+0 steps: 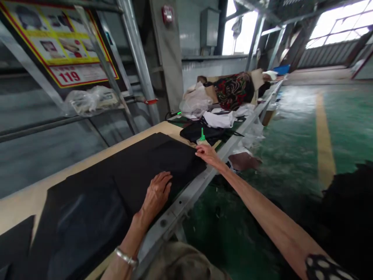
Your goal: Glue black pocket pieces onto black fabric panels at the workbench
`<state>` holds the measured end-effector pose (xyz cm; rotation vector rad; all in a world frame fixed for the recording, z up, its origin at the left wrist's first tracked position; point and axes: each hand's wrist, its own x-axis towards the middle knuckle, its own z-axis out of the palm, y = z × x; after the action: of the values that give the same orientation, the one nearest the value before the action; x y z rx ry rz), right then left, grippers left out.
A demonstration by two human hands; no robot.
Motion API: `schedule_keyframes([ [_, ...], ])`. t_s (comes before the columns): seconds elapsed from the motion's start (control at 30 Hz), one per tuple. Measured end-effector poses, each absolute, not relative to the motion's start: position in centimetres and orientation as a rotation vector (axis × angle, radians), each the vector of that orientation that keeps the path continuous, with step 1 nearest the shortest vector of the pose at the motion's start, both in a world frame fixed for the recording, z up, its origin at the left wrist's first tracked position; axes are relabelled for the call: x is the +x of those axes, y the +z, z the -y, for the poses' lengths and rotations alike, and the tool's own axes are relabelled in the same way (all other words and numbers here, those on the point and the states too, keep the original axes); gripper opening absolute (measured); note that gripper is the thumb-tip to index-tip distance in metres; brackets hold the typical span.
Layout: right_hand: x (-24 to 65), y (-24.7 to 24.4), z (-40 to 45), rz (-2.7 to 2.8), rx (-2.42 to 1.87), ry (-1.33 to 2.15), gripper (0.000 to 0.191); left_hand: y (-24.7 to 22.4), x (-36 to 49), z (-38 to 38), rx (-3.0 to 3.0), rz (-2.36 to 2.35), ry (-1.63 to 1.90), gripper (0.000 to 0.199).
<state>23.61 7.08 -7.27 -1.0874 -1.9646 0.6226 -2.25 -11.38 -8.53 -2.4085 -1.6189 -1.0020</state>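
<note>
Black fabric pieces (136, 163) lie flat and overlapping along the table. My left hand (159, 190) rests on them near the table's front edge, its fingers lightly bent and laid on the surface, holding nothing. At the far right corner of the fabric, my right hand (208, 154) has its fingers curled together in a pinch at the edge. Just behind that hand stands a small bottle with a green nozzle (202, 135); its lower part is hidden by the hand. Another black cloth piece (16, 237) lies at the near left.
A metal rail (186, 202) edges the table. Farther along are white cloth (218, 119), a plastic bag (195, 101) and a patterned bundle (236, 89). Metal posts (140, 54) and a poster (64, 42) stand left. A dark heap (349, 206) lies on the green floor at right.
</note>
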Motion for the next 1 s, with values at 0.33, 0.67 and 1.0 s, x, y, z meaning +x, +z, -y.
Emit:
schedule_keyframes([
  [0.33,22.6,-7.3,-7.9,1.973,-1.126,0.589,0.021,-8.9,-2.1,11.3,-2.331,1.631,-1.118,0.023],
  [0.67,22.3,-7.7,-7.4,2.015,-1.14,0.517,0.023,-8.7,-1.9,11.5,-2.338,1.66,-1.057,0.023],
  [1.0,22.2,-8.0,-7.9,2.086,-1.181,0.432,0.021,-8.0,-1.5,11.8,-2.352,1.655,-0.922,0.028],
])
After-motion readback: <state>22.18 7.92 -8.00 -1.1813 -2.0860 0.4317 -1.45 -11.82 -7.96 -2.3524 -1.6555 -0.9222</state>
